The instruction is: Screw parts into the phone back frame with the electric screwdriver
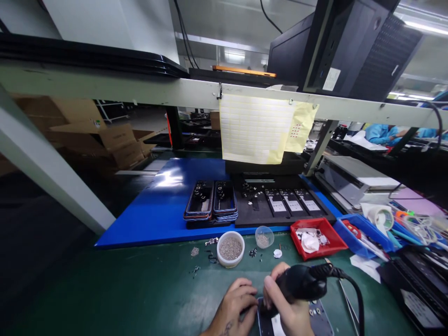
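Observation:
My right hand (287,305) is wrapped round a black corded electric screwdriver (303,281). The screwdriver points down at an opened phone (321,317), which lies partly under that hand; the tip is hidden. To the left rests my left hand (233,308), its fingers extended and its fingertips at the phone's left edge, apparently touching it. In front of both hands stands a white round tub (230,249) full of small screws. Next to it is a clear cup (264,237) with more screws. Tweezers (346,298) lie right of the phone.
Stacked phone frames (210,200) stand on a blue mat (147,205). A black foam tray (255,217) holds phone parts. To the right are a red bin (318,238) and a blue bin (364,235). Loose small parts (196,269) lie left of the tub. A shelf beam (196,93) crosses above.

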`<state>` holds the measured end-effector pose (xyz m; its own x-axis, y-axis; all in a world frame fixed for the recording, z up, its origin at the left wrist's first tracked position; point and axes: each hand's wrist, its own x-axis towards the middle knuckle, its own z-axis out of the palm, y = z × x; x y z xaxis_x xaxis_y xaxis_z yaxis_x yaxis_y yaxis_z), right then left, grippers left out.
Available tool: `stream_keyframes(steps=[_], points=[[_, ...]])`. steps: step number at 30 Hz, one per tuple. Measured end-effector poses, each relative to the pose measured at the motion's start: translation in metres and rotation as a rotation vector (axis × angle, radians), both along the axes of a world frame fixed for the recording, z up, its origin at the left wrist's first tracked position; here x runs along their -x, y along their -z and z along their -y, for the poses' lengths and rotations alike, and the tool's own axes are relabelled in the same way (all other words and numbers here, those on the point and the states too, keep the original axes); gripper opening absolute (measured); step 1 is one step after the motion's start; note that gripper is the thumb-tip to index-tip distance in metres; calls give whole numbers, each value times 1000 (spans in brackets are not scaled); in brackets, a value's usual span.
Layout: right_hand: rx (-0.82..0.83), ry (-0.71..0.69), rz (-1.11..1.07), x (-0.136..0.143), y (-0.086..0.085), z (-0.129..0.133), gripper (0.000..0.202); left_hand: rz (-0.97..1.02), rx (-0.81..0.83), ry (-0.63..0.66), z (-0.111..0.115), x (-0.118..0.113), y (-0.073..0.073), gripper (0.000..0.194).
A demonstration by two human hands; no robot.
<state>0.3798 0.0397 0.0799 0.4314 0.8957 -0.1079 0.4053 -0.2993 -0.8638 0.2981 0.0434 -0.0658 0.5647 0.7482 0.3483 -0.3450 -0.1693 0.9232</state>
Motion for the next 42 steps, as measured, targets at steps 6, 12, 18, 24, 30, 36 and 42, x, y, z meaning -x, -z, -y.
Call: stream_keyframes(steps=[6, 12, 18, 24, 30, 36, 42], points=[[38, -5, 44, 4, 0, 2, 27, -3, 25, 31, -4, 2, -3, 10], [72, -23, 75, 8, 4, 2, 29, 66, -22, 9, -10, 5, -11, 17], [106, -31, 160, 8, 2, 3, 31, 40, 11, 35, -8, 5, -10, 20], [95, -31, 65, 5, 2, 3, 28, 52, 45, 28, -10, 5, -15, 24], [91, -63, 25, 3, 0, 1, 27, 48, 75, 37, -10, 4, -14, 23], [61, 2, 3, 6, -3, -1, 28, 11, 129, 59, -6, 2, -5, 16], [2, 34, -145, 6, -23, -3, 29, -19, 126, 26, -3, 0, 1, 4]])
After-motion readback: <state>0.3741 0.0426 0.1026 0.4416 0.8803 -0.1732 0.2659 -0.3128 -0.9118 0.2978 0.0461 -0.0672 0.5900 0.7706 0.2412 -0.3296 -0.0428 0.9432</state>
